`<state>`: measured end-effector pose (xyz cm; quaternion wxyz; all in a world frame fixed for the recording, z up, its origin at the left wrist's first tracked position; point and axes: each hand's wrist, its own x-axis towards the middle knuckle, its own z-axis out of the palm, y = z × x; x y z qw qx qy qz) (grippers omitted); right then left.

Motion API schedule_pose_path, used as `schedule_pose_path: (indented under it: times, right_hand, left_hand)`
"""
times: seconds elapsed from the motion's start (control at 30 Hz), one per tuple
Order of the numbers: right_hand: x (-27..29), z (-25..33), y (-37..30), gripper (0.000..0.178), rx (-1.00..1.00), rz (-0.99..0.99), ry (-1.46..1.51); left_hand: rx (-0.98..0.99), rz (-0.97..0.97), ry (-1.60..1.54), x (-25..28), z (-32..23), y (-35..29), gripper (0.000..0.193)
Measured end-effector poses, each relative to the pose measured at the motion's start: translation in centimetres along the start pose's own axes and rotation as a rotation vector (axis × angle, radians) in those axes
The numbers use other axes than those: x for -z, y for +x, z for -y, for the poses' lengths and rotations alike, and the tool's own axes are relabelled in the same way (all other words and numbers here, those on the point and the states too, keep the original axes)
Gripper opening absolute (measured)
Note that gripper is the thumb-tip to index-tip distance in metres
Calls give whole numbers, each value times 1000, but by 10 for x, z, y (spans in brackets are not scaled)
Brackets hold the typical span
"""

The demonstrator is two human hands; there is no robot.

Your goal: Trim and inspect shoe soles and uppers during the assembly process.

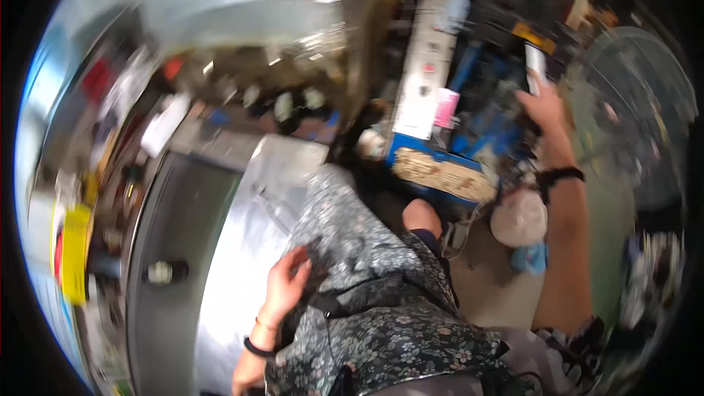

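White tube in outstretched right hand (fingers wrapped), blurred

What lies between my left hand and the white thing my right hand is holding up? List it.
The left hand rests on the floral garment by the metal surface. The right hand grips a white object. Between them: the garment, a bare knee, and a blue-rimmed tray.

At the left edge you see a yellow box. Up in the middle stands a tall white sheet with a pink label beside it.
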<state>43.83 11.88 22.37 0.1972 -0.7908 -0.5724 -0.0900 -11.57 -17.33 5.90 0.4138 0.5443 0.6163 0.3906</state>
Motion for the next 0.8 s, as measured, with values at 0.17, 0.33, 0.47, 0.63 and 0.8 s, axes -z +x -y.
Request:
schedule_pose_path:
  times: [0.17,0.33,0.47,0.63,0.8]
  right_hand:
    - [-32,-43,80,68,264,53,93]
    - [-80,-113,206,72,254,174,77]
    - [-80,-118,237,72,296,174,186]
    - [-44,-70,180,49,598,-167,-1050]
    - [-115,22,38,35,1294,-150,21]
  left_hand:
    - [73,-336,251,43,40,0,37]
    - [345,-953,361,116,111,-16,57]
    - [780,-1318,140,194,171,-34,87]
    - [821,-1448,-148,264,212,-5,113]
    - [941,-1491,-187,286,225,48,118]
